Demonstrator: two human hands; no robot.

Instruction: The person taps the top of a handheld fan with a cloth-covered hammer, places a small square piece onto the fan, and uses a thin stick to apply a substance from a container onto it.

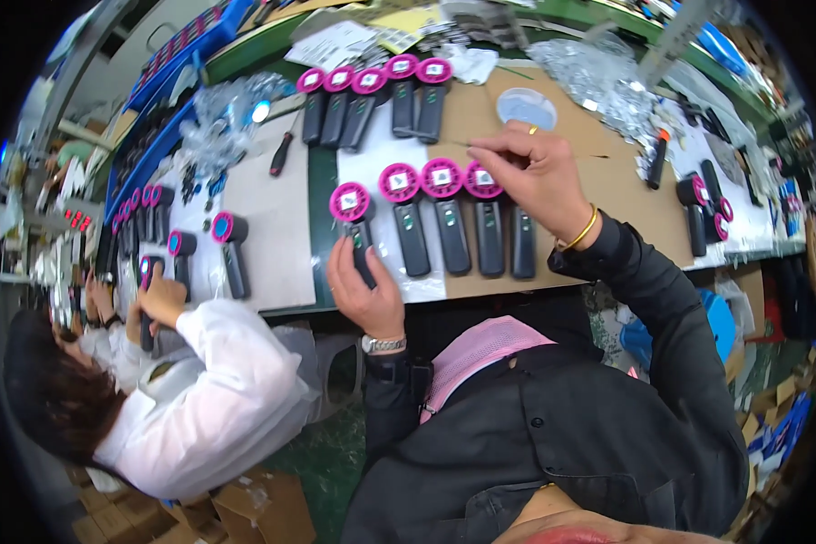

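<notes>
Left hand (364, 288) grips a pink-headed device (354, 218); right hand (530, 172) pinches a white square label (486, 178).

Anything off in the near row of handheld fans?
One thing: the leftmost fan, under the left hand, lies tilted and apart from the row, while its neighbours lie parallel. The right hand rests on the row's right end. No damage or spill shows.

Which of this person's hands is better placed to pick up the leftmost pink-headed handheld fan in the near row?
The left hand, most likely. It already rests on the dark handle of that fan. The right hand is farther along the row, fingers pinched by another fan's pink head.
</notes>
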